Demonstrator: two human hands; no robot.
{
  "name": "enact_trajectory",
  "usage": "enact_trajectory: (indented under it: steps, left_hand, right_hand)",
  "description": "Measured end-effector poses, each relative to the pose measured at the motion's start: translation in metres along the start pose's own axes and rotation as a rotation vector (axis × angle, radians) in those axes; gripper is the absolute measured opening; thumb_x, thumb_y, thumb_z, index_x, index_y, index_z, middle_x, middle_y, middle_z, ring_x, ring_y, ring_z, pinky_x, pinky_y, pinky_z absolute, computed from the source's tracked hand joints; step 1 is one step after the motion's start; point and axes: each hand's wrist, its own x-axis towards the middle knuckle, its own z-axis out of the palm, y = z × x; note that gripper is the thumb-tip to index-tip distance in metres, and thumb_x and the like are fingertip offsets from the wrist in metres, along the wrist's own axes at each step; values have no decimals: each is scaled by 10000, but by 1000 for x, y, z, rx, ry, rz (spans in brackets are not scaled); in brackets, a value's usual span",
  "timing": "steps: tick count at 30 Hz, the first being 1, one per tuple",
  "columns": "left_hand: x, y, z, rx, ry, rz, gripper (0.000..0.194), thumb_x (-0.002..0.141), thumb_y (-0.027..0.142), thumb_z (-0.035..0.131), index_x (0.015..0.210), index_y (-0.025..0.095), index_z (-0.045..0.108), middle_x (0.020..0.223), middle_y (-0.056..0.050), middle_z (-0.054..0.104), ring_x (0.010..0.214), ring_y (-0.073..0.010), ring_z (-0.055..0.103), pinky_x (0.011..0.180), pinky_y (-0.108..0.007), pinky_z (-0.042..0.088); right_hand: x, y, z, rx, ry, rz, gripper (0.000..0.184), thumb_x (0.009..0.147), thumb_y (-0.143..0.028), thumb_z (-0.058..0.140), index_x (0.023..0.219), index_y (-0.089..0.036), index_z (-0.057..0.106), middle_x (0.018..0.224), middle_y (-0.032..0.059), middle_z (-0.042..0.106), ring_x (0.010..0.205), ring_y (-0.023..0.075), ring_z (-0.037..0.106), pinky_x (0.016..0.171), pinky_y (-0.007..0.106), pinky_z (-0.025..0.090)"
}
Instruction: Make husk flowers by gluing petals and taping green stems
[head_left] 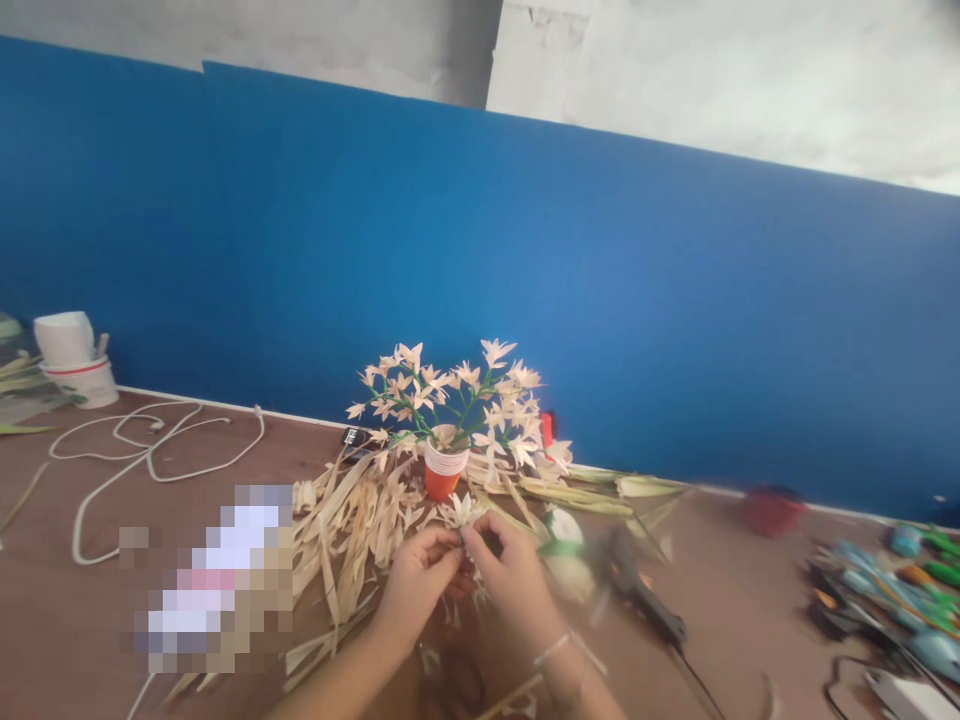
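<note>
Both hands meet low in the middle of the head view, fingertips pinched round a small pale flower (459, 511) that looks made of dried husk. My left hand (421, 582) grips it from the left, and my right hand (510, 570) from the right, thumb on the flower's base. The lower part of the flower is hidden by the fingers. Just behind stands an orange and white paper cup (445, 465) holding green stems with many similar pale flowers (420, 385). Dried husk strips (352, 530) lie heaped to the left of my hands.
A black glue gun (649, 600) with a cord lies right of my hands, beside a green and white roll (566, 555). Far right are a dark red bowl (772, 510) and jumbled tools. At left lie a white cable (150, 450), a blurred-out object, and white cups (79, 365).
</note>
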Motion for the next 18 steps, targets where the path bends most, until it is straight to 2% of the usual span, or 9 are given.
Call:
enact_trajectory:
  steps: [4, 10, 15, 18]
  left_hand:
    - [-2, 3, -2, -4, -45, 21, 262, 687, 404, 634, 765, 159, 586, 595, -7, 657, 499, -164, 635, 492, -252, 493]
    - [-3, 4, 1, -17, -25, 0, 281, 674, 416, 651, 737, 154, 572, 561, 3, 642, 440, -136, 607, 419, -201, 434]
    - [-4, 5, 2, -49, -54, -13, 306, 682, 443, 635, 716, 152, 547, 540, 4, 631, 407, -115, 583, 395, -184, 413]
    - [-4, 5, 1, -76, -53, -22, 303, 692, 441, 629, 724, 152, 542, 544, 2, 637, 403, -103, 578, 392, -169, 399]
  right_hand:
    - [0, 1, 1, 48, -7, -2, 221, 823, -339, 501, 684, -171, 538, 636, -12, 562, 626, 136, 514, 595, 239, 390]
    - [3, 2, -1, 101, 22, 32, 238, 764, -354, 569, 625, -176, 492, 602, -30, 502, 607, 127, 468, 575, 237, 379]
    - [7, 3, -4, 212, -44, 60, 229, 757, -359, 581, 641, -173, 513, 612, -26, 523, 599, 132, 494, 584, 251, 405]
    - [6, 1, -8, 150, 56, 16, 152, 746, -318, 593, 751, -170, 561, 720, 11, 577, 689, 164, 535, 639, 279, 428]
